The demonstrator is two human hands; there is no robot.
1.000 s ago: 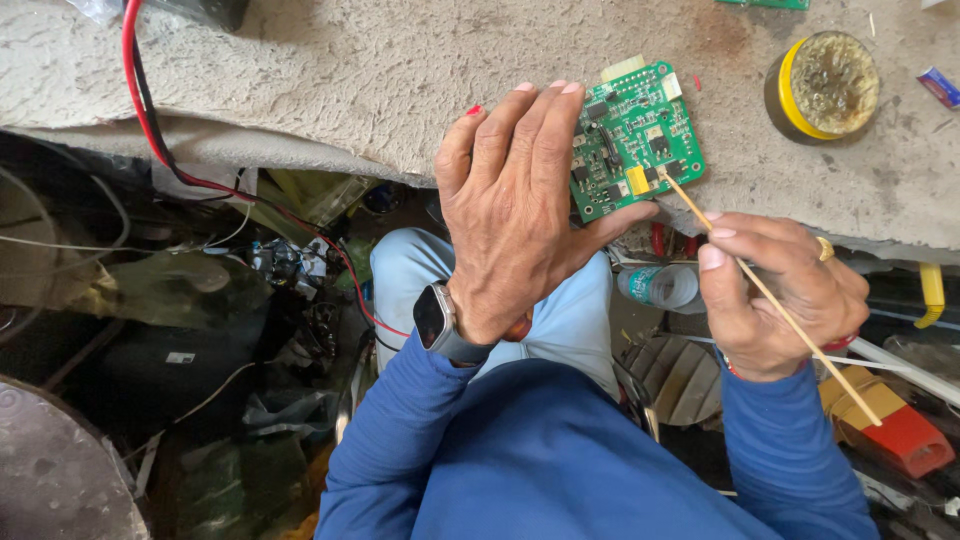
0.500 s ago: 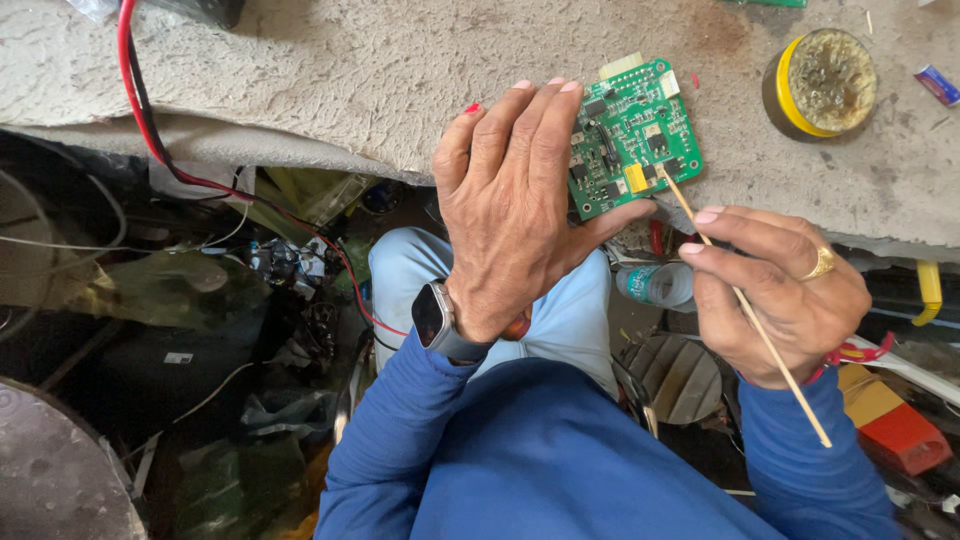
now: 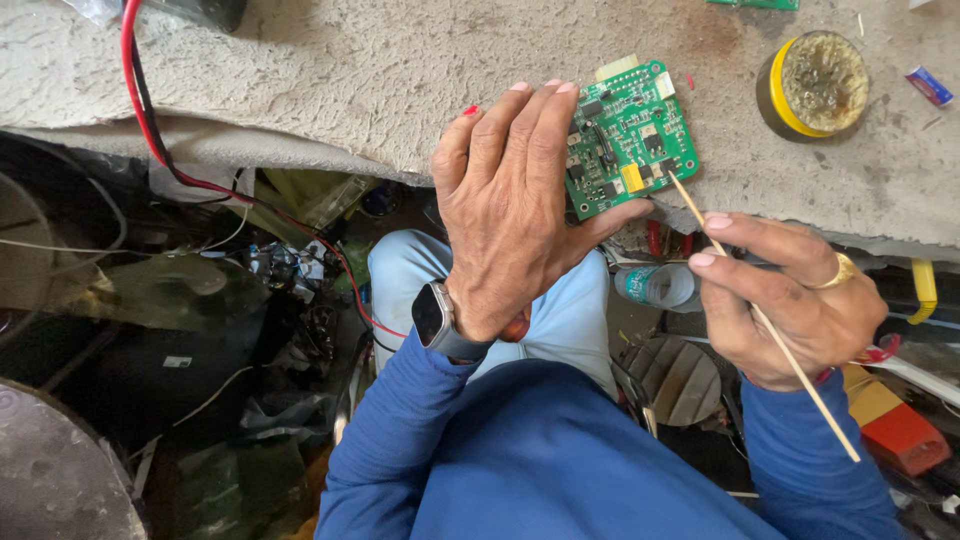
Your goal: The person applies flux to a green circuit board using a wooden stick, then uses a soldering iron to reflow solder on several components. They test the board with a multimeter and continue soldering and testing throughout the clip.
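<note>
- The green circuit board (image 3: 630, 138) is lying at the front edge of the grey tabletop (image 3: 350, 90), at about one o'clock from the middle of the view; it looks thin, stiff and light, studded with small dark parts, a yellow block and a pale connector at its far edge, so it is probably fragile on its face and best taken by its bare edges.
- The left hand (image 3: 515, 215) is pressing flat beside the board, thumb reaching under its near edge and fingers spreading along its nine o'clock side.
- The right hand (image 3: 790, 295) is pinching a thin wooden stick (image 3: 765, 320) between thumb and forefinger; the stick seems light and easy to snap, and its tip is touching the board near the four o'clock corner.
- At two o'clock a round yellow tin (image 3: 810, 85) is sitting well apart from the board.
- The left palm is hiding part of the board's near side, and the dark clutter below the tabletop, with the red cable (image 3: 140, 110) trailing in, is hard to make out.
</note>
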